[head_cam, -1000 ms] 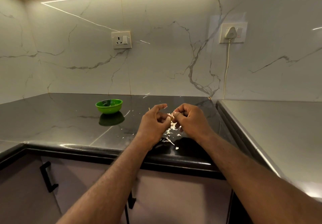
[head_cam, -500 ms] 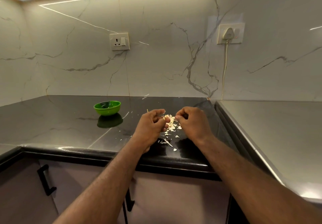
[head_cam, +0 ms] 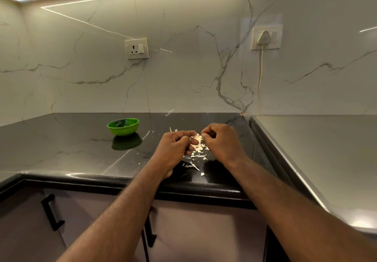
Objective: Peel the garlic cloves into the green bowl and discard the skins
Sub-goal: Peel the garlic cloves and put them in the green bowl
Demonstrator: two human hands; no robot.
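Fingers (head_cam: 181, 134) of the left hand (head_cam: 175, 148) grip the garlic clove (head_cam: 196, 139) as the right hand (head_cam: 221, 142), back from pulling away, pinches its husk again, so peeling continues, skins (head_cam: 195, 155) strewn on the tabletop (head_cam: 61, 149), green bowl (head_cam: 123, 126) well apart leftward.

Garlic clove (head_cam: 196, 139) mostly hidden btwn left hand (head_cam: 175, 149) & right hand (head_cam: 220, 143), both pinching it; peeled or not, can't tell. Green bowl (head_cam: 123, 127), far left: contents unreadable, too small. Forearms (head_cam: 122, 210) cut off at bottom edge.
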